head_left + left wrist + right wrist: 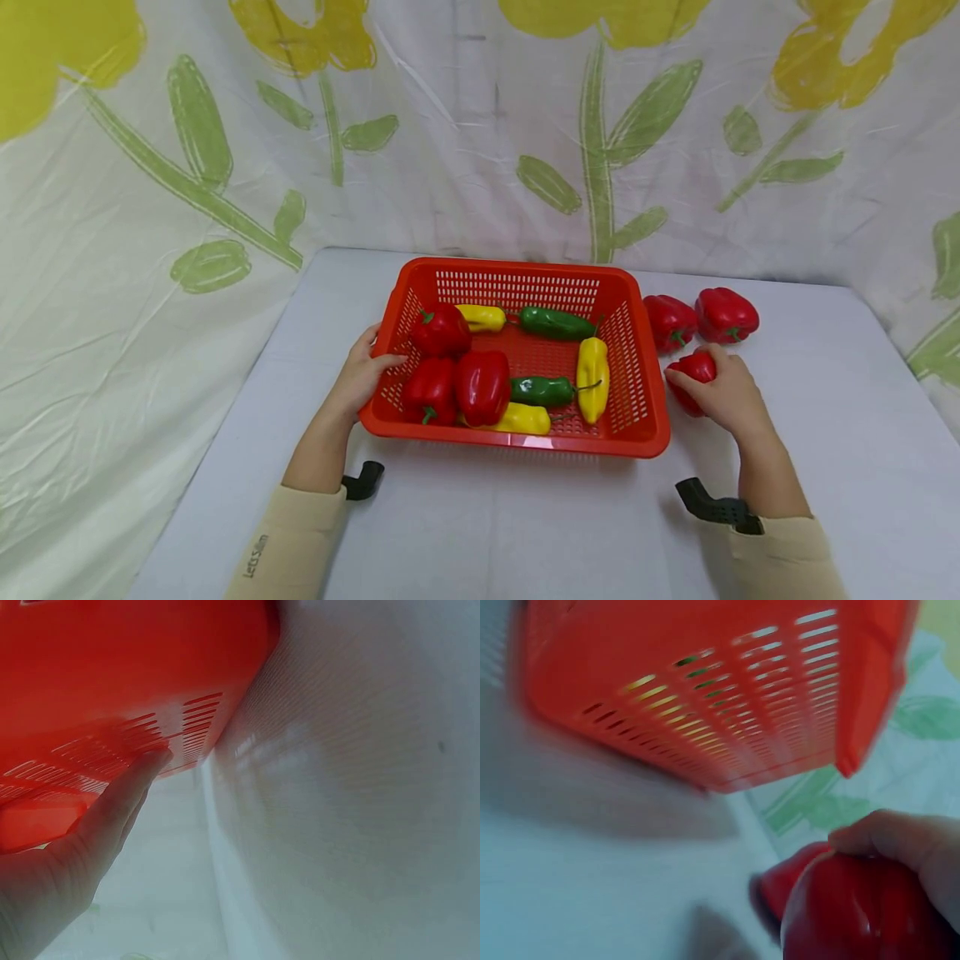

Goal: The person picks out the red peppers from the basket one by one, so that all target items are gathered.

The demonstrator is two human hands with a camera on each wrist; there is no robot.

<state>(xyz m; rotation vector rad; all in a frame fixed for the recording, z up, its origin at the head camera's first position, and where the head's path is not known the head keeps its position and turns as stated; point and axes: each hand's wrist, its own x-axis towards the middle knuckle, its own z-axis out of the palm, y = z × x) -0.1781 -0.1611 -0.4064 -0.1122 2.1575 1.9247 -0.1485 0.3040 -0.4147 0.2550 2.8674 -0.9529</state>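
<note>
A red plastic basket with slotted walls stands on the table. My left hand holds its left side, thumb over the rim, and in the left wrist view the fingers lie along the outer wall. To the right of the basket, my right hand grips a red bell pepper. The right wrist view shows that pepper close up beneath the thumb. Inside the basket are three red bell peppers at the left, green peppers and yellow peppers.
Two more red bell peppers lie on the white table, just beyond my right hand. Behind the table hangs a white cloth with painted yellow flowers. Black wrist mounts sit at both cuffs.
</note>
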